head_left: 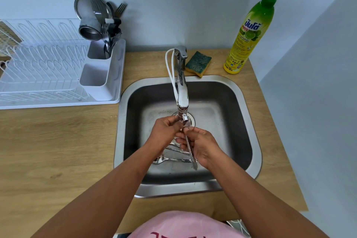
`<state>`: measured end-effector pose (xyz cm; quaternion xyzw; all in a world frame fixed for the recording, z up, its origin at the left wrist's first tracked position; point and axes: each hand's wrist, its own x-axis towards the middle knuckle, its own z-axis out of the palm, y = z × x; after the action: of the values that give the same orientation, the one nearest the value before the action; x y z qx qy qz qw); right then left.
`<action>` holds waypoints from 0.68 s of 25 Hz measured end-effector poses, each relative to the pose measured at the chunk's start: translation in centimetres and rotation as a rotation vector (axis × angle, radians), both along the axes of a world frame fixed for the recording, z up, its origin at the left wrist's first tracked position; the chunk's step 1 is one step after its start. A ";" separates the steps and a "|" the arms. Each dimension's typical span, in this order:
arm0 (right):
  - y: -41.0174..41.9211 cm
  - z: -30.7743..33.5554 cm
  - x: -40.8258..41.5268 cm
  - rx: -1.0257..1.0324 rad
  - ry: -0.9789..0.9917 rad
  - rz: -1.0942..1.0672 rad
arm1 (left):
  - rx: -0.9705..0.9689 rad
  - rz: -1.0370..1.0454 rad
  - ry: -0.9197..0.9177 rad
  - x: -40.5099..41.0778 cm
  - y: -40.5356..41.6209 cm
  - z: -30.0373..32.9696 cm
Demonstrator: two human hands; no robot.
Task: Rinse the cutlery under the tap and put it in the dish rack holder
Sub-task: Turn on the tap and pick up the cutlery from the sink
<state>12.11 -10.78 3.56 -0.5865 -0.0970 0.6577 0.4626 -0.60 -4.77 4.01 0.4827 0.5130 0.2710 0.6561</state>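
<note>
Over the sink [249, 121], both hands grip one piece of cutlery [190, 150] under the tap [182, 100]: left hand [166, 131] at its top, right hand [202, 147] around the handle.

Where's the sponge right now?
In the head view the sponge lies on the wooden counter behind the sink, just right of the tap and left of the dish soap bottle.
</note>
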 end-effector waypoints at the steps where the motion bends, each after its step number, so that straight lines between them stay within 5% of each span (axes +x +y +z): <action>1: 0.1 -0.2 0.0 0.005 -0.046 0.008 | 0.070 -0.019 0.035 -0.1 0.2 0.1; 4: 0.5 -0.9 0.3 0.046 -0.110 0.048 | 0.206 -0.069 0.095 -0.7 -0.3 0.6; 9: 0.0 -1.6 -0.5 0.019 0.080 0.182 | 0.236 0.070 0.155 -1.5 -0.1 0.3; 12: -0.4 -2.0 -0.7 0.028 0.163 0.094 | 0.165 -0.039 0.148 -1.1 0.2 0.3; 17: -0.3 -1.4 -0.5 0.045 0.273 0.027 | 0.101 0.093 0.175 -0.3 -0.3 -0.4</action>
<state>11.57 -11.06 2.19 -0.4797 -0.0555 0.7352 0.4757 -0.90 -5.03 3.57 0.5124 0.5761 0.2834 0.5703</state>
